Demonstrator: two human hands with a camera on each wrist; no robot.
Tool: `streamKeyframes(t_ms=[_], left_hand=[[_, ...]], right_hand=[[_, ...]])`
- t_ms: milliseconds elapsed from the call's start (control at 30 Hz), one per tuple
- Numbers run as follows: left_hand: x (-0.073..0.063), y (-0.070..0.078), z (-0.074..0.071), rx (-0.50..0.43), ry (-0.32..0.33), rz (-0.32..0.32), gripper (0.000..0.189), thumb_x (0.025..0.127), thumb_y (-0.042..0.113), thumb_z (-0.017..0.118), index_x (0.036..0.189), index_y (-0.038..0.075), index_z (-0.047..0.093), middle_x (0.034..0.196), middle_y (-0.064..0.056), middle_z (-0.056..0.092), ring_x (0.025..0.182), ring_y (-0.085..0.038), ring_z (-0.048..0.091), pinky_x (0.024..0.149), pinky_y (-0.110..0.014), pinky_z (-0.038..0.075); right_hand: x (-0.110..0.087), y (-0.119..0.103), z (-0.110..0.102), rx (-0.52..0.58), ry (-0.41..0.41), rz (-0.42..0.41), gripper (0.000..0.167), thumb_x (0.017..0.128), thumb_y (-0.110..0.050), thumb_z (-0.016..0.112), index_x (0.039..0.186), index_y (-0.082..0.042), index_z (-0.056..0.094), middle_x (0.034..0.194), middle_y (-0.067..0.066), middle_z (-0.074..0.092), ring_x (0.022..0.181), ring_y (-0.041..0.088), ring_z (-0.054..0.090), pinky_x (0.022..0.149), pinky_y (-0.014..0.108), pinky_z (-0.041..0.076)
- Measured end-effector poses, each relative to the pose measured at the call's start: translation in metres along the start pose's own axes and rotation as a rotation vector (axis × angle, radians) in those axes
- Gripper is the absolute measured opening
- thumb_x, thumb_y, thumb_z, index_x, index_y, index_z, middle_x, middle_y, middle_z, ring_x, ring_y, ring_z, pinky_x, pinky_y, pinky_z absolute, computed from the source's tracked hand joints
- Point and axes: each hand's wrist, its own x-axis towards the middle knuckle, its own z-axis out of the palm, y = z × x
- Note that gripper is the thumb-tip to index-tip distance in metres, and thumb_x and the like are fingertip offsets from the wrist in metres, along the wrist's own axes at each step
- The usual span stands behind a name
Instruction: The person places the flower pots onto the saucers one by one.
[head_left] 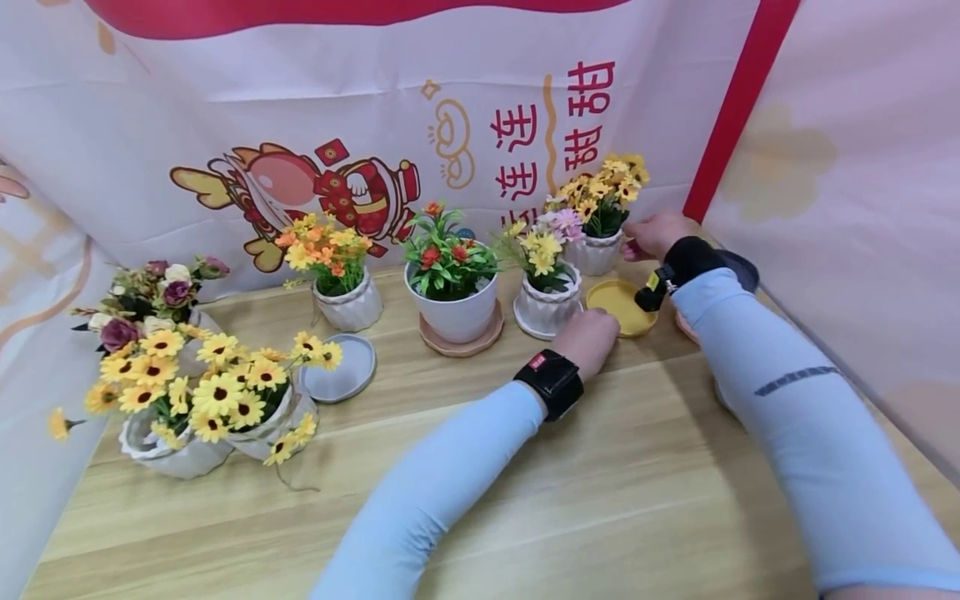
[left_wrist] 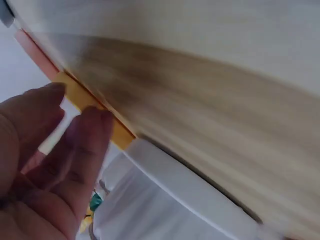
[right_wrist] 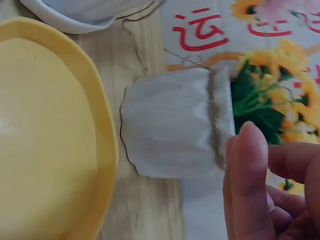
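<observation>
In the head view my right hand (head_left: 663, 233) reaches to the right side of a white fluted pot (head_left: 596, 252) of yellow flowers (head_left: 609, 187) at the back right. The right wrist view puts its fingertips right at the rim of that pot (right_wrist: 172, 125), fingers loosely bent. My left hand (head_left: 588, 340) is at the front edge of a yellow saucer (head_left: 630, 310). Seen from the left wrist, its thumb and fingers are apart, fingertips overlapping the saucer's edge (left_wrist: 122, 134). Left of the saucer, a white pot (head_left: 551, 304) with yellow and lilac flowers stands on a white saucer.
A red-flowered plant in a white pot (head_left: 453, 310) stands on a terracotta-coloured saucer. Further left are an orange-flowered pot (head_left: 348, 302), a grey saucer (head_left: 341, 368) and several pots with sunflowers (head_left: 217, 396) and purple roses. A pink saucer (head_left: 686, 327) is partly hidden under my right arm.
</observation>
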Motion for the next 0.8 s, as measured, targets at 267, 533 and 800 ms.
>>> streamKeyframes(t_ms=[267,533,800], left_hand=[[0.008,0.005,0.004,0.038,0.008,-0.080,0.025,0.100,0.007,0.053,0.104,0.016,0.076,0.103,-0.005,0.064,0.085,-0.021,0.063,0.069,-0.031,0.056],[0.010,0.004,0.001,0.059,-0.027,-0.079,0.026,0.100,0.007,0.051,0.106,0.016,0.075,0.102,-0.004,0.065,0.086,-0.022,0.064,0.074,-0.032,0.056],[0.012,0.003,0.004,0.039,-0.033,-0.071,0.021,0.099,0.008,0.055,0.102,0.017,0.074,0.096,-0.002,0.066,0.084,-0.019,0.064,0.072,-0.032,0.055]], right_hand=[[0.015,-0.003,0.014,-0.098,0.012,0.000,0.026,0.100,-0.017,0.052,0.106,0.007,0.062,0.067,0.004,0.066,0.059,0.013,0.066,0.073,0.032,0.061],[0.042,0.002,0.020,-0.097,0.026,0.065,0.024,0.100,-0.021,0.052,0.104,0.002,0.051,0.064,0.004,0.064,0.054,0.014,0.065,0.074,0.035,0.061],[0.053,-0.003,0.023,-0.162,0.030,0.049,0.043,0.101,-0.015,0.050,0.132,0.014,0.042,0.060,0.005,0.063,0.051,0.013,0.066,0.071,0.033,0.061]])
